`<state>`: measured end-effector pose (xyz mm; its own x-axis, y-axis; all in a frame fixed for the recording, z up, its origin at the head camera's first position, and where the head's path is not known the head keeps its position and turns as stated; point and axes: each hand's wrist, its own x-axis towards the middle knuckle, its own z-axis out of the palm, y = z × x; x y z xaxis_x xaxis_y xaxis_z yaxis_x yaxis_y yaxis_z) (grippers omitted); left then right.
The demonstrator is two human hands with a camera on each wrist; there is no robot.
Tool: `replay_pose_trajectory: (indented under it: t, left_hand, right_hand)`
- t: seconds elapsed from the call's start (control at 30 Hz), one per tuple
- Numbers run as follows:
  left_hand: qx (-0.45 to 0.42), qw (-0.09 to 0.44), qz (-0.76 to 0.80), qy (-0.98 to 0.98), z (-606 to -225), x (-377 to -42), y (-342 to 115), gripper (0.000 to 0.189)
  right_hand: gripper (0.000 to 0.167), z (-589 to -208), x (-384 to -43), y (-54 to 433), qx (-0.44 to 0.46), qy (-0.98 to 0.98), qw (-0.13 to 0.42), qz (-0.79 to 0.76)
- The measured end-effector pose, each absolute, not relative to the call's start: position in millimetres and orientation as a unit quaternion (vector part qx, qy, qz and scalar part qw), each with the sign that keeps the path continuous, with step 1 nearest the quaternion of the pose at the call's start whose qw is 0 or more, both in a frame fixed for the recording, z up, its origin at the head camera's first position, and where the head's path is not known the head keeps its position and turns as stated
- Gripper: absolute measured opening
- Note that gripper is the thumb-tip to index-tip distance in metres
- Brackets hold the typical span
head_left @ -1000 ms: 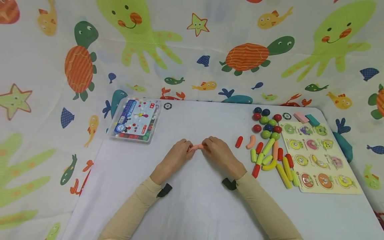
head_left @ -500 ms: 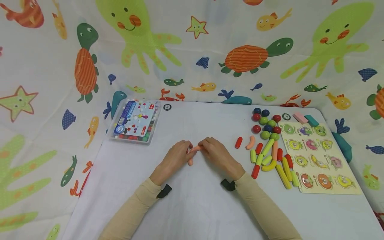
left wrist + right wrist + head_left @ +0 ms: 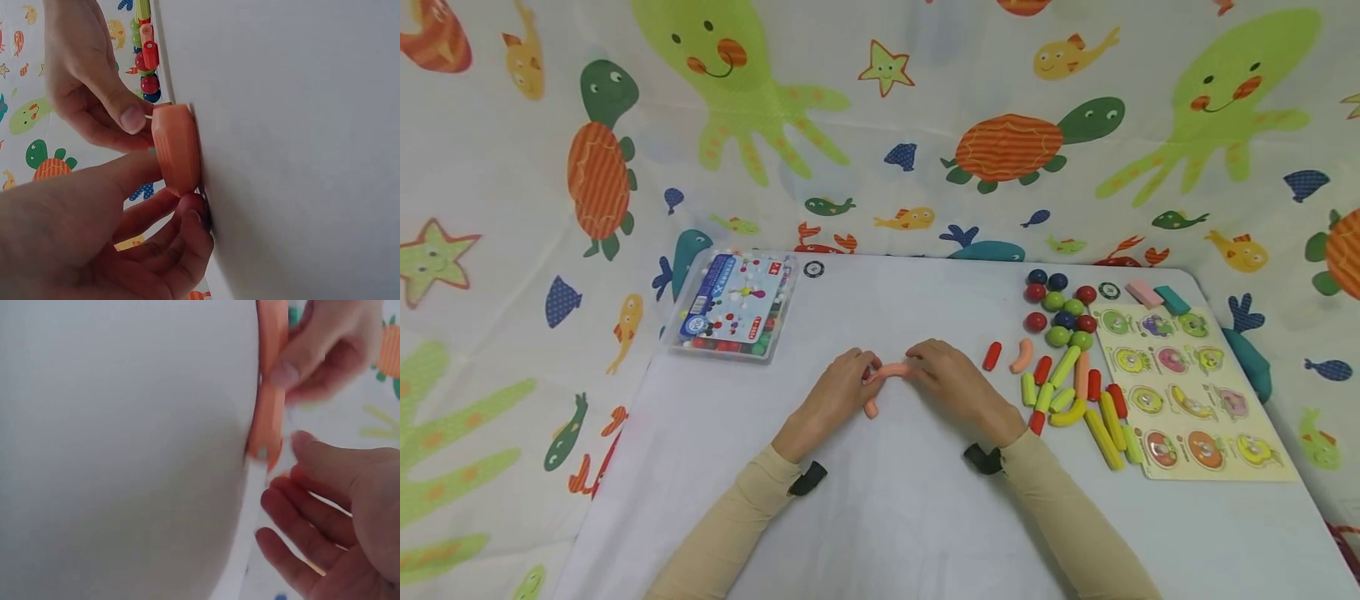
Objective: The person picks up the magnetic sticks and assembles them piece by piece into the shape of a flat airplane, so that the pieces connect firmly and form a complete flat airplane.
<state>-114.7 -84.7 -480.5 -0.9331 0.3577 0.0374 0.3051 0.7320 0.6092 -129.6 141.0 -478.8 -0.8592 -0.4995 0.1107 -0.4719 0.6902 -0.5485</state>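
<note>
My left hand (image 3: 838,387) pinches salmon-orange plastic pieces over the middle of the table. One curved piece (image 3: 891,370) arches toward the right hand, and a second piece's end (image 3: 871,408) sticks out below the left fingers. In the left wrist view the ribbed orange piece (image 3: 177,150) stands at the left fingertips, lying close over the white surface. My right hand (image 3: 958,379) is at the arch's right end. The right wrist view shows this right hand (image 3: 337,519) with fingers spread, apart from the piece's free end (image 3: 265,447).
A clear box (image 3: 730,304) of small coloured parts stands at back left. Right of the hands lie several red, yellow and green sticks (image 3: 1063,367), another curved orange piece (image 3: 1022,356) and coloured balls (image 3: 1063,319). A fruit puzzle board (image 3: 1195,458) lies farther right, with pink (image 3: 1144,293) and teal blocks (image 3: 1172,299) behind it.
Both hands pinched the joined orange pieces earlier. The pieces turned so that one end points toward the near side, and the right hand has let go and shifted slightly right.
</note>
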Motion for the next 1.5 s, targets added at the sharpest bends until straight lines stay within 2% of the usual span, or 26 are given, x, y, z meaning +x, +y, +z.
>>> replay_pose_trajectory:
  t: [0.13, 0.23, 0.33, 0.57, 0.77, 1.07, 1.27, 1.5]
  left_hand:
    - [0.151, 0.061, 0.352, 0.922, -481.5, -115.6, -86.1, 0.022]
    - [0.142, 0.065, 0.377, 0.913, -483.8, -117.0, -87.3, 0.026]
    - [0.154, 0.059, 0.394, 0.904, -486.7, -119.2, -87.8, 0.029]
    - [0.180, 0.048, 0.408, 0.894, -489.4, -122.1, -88.7, 0.020]
    - [0.174, 0.056, 0.425, 0.886, -490.2, -123.5, -91.3, 0.019]
    - [0.156, 0.053, 0.424, 0.891, -493.3, -128.4, -92.0, 0.016]
    - [0.146, 0.043, 0.428, 0.891, -492.5, -129.0, -90.8, 0.018]
    - [0.141, 0.040, 0.430, 0.891, -491.7, -127.6, -91.7, 0.016]
  right_hand:
    - [0.025, -472.3, -135.3, 169.0, -0.256, 0.921, 0.001, -0.294]
    - [0.031, -467.7, -139.2, 192.6, -0.239, 0.929, -0.006, -0.283]
    - [0.036, -464.3, -141.2, 212.2, -0.221, 0.937, 0.009, -0.270]
    - [0.038, -465.7, -140.9, 232.3, -0.201, 0.946, 0.055, -0.248]
    - [0.031, -472.4, -140.7, 231.3, -0.200, 0.950, 0.046, -0.234]
    - [0.031, -482.4, -139.7, 198.2, -0.236, 0.945, -0.013, -0.226]
    - [0.032, -482.1, -134.7, 168.8, -0.244, 0.939, -0.010, -0.243]
    - [0.031, -484.7, -133.9, 159.0, -0.246, 0.936, -0.007, -0.253]
